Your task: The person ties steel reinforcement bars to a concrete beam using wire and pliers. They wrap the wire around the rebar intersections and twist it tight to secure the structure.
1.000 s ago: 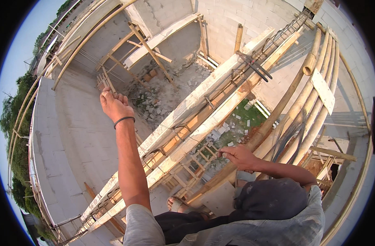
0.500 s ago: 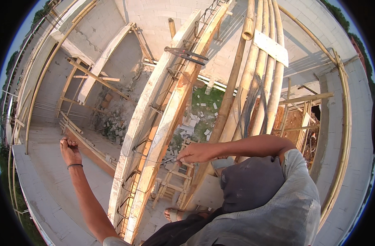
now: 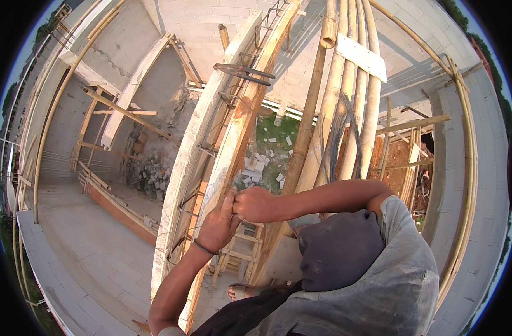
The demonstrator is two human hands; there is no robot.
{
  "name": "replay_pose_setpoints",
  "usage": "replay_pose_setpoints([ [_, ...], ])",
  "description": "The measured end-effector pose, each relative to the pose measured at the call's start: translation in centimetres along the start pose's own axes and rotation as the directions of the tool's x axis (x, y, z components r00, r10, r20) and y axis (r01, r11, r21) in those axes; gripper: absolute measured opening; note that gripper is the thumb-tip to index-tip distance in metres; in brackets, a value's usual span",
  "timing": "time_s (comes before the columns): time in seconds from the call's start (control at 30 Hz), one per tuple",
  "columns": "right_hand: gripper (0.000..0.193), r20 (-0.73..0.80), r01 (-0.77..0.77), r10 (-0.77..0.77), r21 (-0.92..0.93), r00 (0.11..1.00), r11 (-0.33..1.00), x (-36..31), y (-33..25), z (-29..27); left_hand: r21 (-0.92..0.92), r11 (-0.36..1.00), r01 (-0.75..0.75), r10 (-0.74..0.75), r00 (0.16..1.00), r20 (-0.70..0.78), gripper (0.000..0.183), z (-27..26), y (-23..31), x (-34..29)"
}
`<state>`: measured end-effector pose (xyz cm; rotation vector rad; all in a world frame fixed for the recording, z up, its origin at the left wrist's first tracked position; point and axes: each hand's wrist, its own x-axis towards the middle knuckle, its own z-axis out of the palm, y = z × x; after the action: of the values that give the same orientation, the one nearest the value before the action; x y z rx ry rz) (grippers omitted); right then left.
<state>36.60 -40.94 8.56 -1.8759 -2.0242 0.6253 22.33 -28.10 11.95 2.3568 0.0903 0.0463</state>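
Note:
My left hand (image 3: pixel 218 225) and my right hand (image 3: pixel 256 204) meet above the right-hand formwork board (image 3: pixel 228 162). Both are closed, with their fingers touching. A thin wire (image 3: pixel 195 227) crosses the formwork and runs toward them; its end is hidden by the fingers. What the left fingers pinch cannot be made out. Between the two long boards lies a cage of steel reinforcing bars (image 3: pixel 210 151). Long-handled pincers (image 3: pixel 243 73) rest across the boards, farther off.
Several bamboo poles (image 3: pixel 345 106) lie at my right, bearing a white board (image 3: pixel 361 57) and a bundle of dark wire (image 3: pixel 345 134). Below are a wooden ladder-like frame (image 3: pixel 242 246) and block rubble (image 3: pixel 256 168). Grey block walls (image 3: pixel 116 263) surround the place.
My left hand has swung from the far left over to my right hand, and they now touch. The right hand has shifted slightly up. The view has moved a little.

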Motion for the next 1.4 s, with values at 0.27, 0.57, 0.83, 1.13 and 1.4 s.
replay_pose_setpoints([
  [0.27, 0.04, -0.771, 0.013, 0.032, 0.052, 0.637, 0.999, -0.2, 6.8, -6.2, -0.143, 0.982, 0.125, -0.156, 0.961, -0.229, 0.022, -1.8, -2.2, -0.1],
  [0.57, 0.027, -0.363, -0.449, 0.7, 0.568, 0.615, 0.689, 3.7, 19.2, -2.5, -0.205, 0.958, 0.203, -0.267, 0.891, -0.367, 0.018, -2.2, -1.8, -0.4],
  [0.83, 0.018, -0.504, -0.211, 0.55, 0.579, 0.666, 0.787, 2.6, 6.0, -6.4, -0.46, 0.871, 0.172, -0.398, 0.795, -0.457, 0.025, -3.1, -3.5, 0.0],
  [1.13, 0.008, -0.6, 0.24, -0.065, 0.217, 0.797, 0.946, -1.7, -2.3, -2.6, -0.876, 0.416, 0.242, -0.721, 0.675, -0.156, 0.026, -5.2, -3.8, 0.3],
  [1.4, 0.016, -0.415, 0.257, -0.194, 0.101, 0.889, 0.961, -2.3, -2.0, 0.1, -0.849, 0.472, 0.239, -0.735, 0.638, -0.229, 0.02, -3.4, -4.2, -0.5],
])
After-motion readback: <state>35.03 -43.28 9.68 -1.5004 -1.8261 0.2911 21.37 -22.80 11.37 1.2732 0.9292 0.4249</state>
